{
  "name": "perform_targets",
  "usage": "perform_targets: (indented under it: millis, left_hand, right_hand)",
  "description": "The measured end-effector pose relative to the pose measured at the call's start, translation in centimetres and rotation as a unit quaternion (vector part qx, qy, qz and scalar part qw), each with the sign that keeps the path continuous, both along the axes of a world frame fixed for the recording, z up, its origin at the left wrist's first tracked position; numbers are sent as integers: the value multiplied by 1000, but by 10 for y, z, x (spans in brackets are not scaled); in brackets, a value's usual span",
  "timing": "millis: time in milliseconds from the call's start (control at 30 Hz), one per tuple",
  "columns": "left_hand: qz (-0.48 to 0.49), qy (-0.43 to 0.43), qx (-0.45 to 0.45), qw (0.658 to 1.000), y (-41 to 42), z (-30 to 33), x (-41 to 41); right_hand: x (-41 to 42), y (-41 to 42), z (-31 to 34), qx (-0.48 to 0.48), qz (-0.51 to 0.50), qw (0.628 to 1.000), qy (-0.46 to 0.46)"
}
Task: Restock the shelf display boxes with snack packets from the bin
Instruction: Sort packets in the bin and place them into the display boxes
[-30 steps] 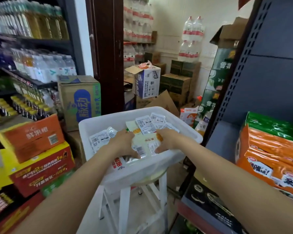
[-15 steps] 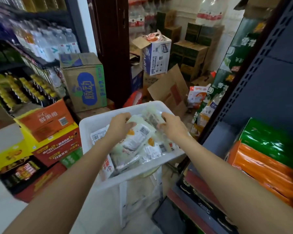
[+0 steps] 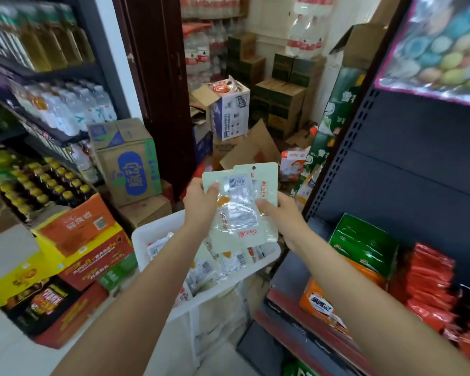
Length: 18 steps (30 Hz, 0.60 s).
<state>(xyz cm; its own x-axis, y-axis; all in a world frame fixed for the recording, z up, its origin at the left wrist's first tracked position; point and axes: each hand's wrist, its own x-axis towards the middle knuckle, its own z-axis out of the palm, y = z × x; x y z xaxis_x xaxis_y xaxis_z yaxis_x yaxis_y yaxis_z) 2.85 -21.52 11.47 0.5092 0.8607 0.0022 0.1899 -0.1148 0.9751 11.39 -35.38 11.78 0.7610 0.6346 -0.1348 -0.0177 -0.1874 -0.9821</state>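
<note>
both hands are up in front of the person with a small stack of snack packets (image 3: 240, 204) raised clear above the bin (image 3: 141, 237). the left hand (image 3: 200, 202) pinches the stack at its left edge, thumb laid over the front; the right hand (image 3: 282, 215) grips the right edge lower down, thumb on the front as well. how many packets are in the stack i cannot tell; at least two overlap, one showing its barcode side.

they look light and floppy to me: thin, pale green pouches with clear glossy windows, flat and limp rather than stiff. i'd guess the film is slick, so loose ones could slide out of the bundle. holding both side edges, as now, seems the sensible grip, squaring them up before they go into a box. nothing about them looks fragile, though the contents might crush if squeezed hard in the middle.

the bin is white plastic, with more of the same packets lying jumbled inside. the shelf (image 3: 407, 185) stands just to the right, a dark unit with a green display box (image 3: 364, 245) and red and orange packs along its lower tier. the room is a cramped stockroom aisle: drink cartons (image 3: 73, 234) stacked on the left, bottled water on racks, cardboard boxes (image 3: 280, 104) heaped beyond the doorway
</note>
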Motion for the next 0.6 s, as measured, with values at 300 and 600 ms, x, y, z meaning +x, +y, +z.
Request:
perform_targets:
  millis: [300, 600]
  left_hand:
    - [-155, -17, 119, 981, -56, 21, 16]
    - [-424, 155, 556, 698, -64, 22, 28]
  right_hand:
    - [6, -64, 32, 22, -101, 994, 22]
    - [17, -118, 37, 49, -162, 982, 88]
